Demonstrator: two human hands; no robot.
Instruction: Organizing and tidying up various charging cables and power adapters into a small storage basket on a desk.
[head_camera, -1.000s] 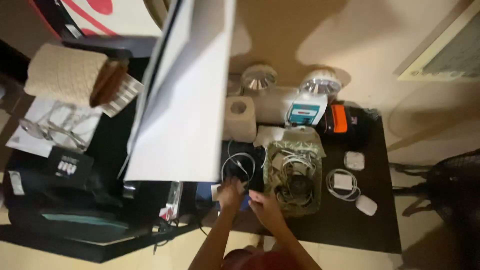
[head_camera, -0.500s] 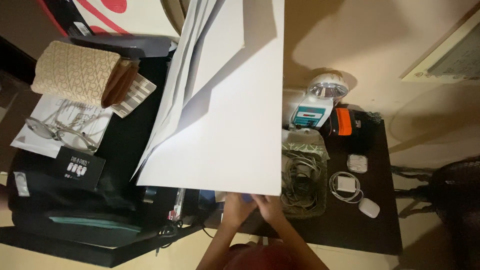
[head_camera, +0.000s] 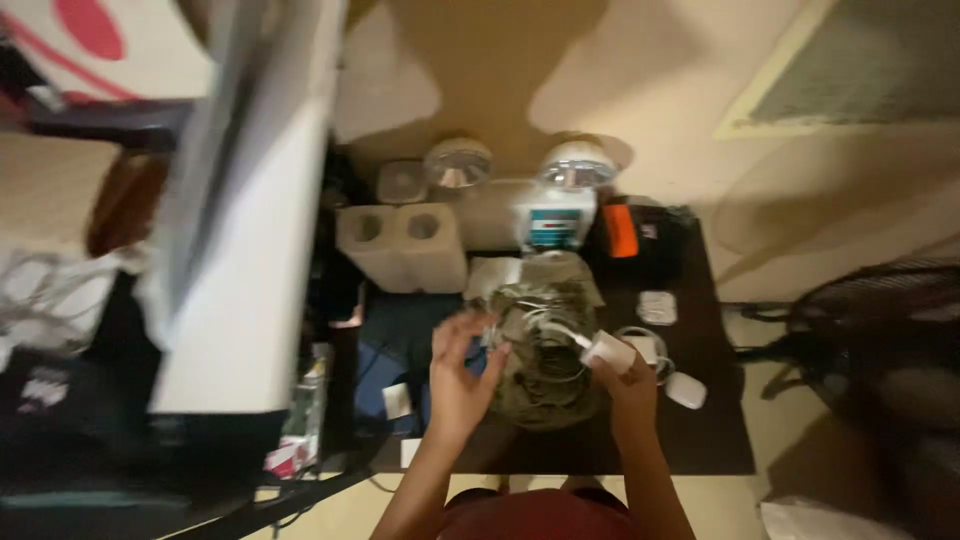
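Basket: a soft, rounded basket (head_camera: 545, 385) with a mottled green-and-cream fabric skin sits near the front edge of the dark desk (head_camera: 720, 440), between the two hands; it is stuffed with a tangle of thin pale cables (head_camera: 545, 335).
Charger plug: a small white block (head_camera: 608, 351) with rounded corners and a smooth plastic look, with a white cable running from it back into the basket.
Right hand: the right hand (head_camera: 628, 378) is raised at the basket's right rim, its grip closed around the white charger plug, forearm coming up from the lower edge of the view.
Left hand: the left hand (head_camera: 460, 370) is at the basket's left rim, fingers spread and curled upward, grip loosely open; the fingertips look to meet a pale cable end, but blur keeps me from telling if anything is pinched.
Paper rolls: two cream, blocky rolls (head_camera: 400, 245) with round core holes stand side by side behind the basket.
Lamps: two round, shiny reflector lamps (head_camera: 458, 162) by the wall at the back of the desk.
White small items: three on the desk right of the basket: a flat squarish case (head_camera: 656, 307), a coiled cable bundle partly behind the right hand, and a rounded pebble-shaped case (head_camera: 686, 390).
Board: a large flat white sheet (head_camera: 240, 250) stands tilted at the left, blurred.
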